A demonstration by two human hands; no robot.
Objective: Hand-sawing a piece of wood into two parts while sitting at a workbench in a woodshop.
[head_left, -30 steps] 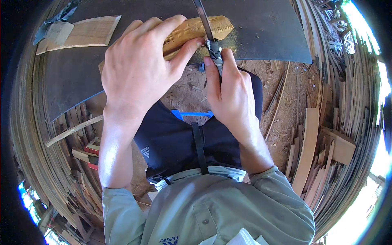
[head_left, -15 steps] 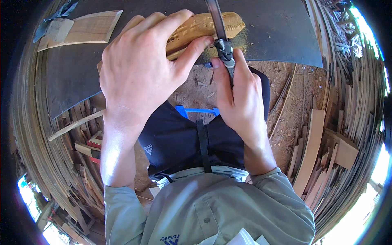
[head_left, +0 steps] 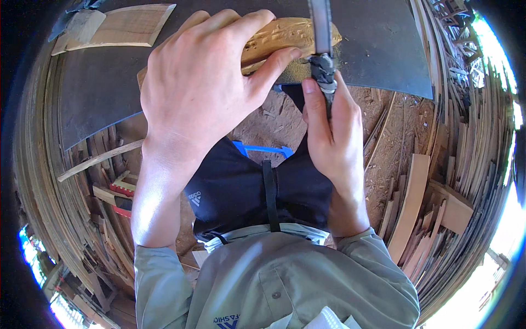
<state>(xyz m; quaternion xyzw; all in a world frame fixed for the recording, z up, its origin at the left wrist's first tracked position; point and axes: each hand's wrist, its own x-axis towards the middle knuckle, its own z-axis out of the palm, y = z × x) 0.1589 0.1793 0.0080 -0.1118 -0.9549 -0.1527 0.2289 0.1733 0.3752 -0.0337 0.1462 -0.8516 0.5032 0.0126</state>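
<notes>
My left hand [head_left: 200, 82] is wrapped over a carved, yellowish-brown piece of wood [head_left: 285, 38] and presses it to the dark tabletop [head_left: 378, 60]. Its thumb lies along the near side, and the palm hides the wood's left part. In my right hand [head_left: 335, 123] is a flat, narrow file [head_left: 321, 27] with a grip bound in black and grey tape. The thumb is laid along that grip. The file's blade points away from me and crosses the wood near its right end; its far tip is out of view. Fine yellow sawdust [head_left: 298, 70] lies beside the wood.
A thin, flat board [head_left: 129, 26] lies at the table's far left, with a dark cloth [head_left: 68, 16] by it. Stacked wood strips [head_left: 485, 153] line both sides. A blue bar [head_left: 263, 149] shows below, between my legs. Wood scraps [head_left: 411, 205] stand on the right.
My right hand and the file have shifted to the right, and the blade now crosses closer to the wood's right end. My left hand keeps its hold; the whole view has shifted slightly.
</notes>
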